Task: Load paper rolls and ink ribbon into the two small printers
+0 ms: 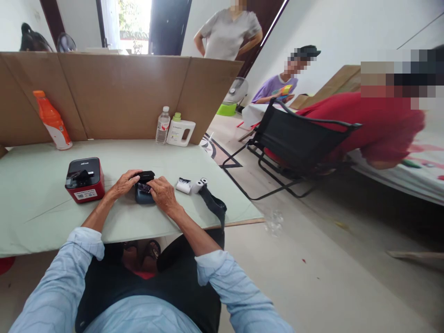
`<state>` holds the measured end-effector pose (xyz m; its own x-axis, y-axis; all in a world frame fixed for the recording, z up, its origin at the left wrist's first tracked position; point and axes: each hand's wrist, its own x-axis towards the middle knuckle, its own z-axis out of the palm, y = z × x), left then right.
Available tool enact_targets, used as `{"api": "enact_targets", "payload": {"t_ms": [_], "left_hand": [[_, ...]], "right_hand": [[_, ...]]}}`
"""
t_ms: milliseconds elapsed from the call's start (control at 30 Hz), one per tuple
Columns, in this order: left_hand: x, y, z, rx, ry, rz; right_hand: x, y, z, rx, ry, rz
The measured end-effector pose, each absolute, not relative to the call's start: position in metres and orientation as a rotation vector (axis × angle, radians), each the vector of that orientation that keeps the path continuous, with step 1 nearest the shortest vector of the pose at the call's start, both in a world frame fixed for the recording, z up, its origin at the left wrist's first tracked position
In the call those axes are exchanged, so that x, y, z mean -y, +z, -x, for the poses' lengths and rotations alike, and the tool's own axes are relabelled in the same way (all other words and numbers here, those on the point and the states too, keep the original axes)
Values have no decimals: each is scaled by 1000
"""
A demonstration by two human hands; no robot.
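A small dark blue printer (144,193) with its black lid raised sits on the pale green table (41,208) in front of me. My left hand (123,183) rests on its left side, fingers curled over the lid. My right hand (163,193) grips its right side, fingers bent around the body. A red and black label printer (85,180) stands just left of my hands. Two white paper rolls (191,185) lie to the right, beside a black strap (213,203) that hangs over the table edge.
An orange bottle (52,121), a clear water bottle (163,125) and a white jug (181,132) stand against a cardboard screen (121,92). Right of the table a black folding chair (298,143) holds a person in red. Two other people are farther back.
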<state>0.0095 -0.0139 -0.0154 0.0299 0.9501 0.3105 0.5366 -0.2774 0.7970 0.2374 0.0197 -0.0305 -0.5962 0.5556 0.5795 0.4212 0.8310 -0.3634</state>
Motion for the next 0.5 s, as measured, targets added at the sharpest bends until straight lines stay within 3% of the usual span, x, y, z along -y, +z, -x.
{"api": "enact_targets", "payload": {"t_ms": [233,500], "left_hand": [[16,-16,-12,-1506,1185,-1819],[15,-13,-13,-1530,1185,-1810]], "right_hand": [[-19,-28,-235,2244,209,718],[-21,-10,-239,1998,451,721]]}}
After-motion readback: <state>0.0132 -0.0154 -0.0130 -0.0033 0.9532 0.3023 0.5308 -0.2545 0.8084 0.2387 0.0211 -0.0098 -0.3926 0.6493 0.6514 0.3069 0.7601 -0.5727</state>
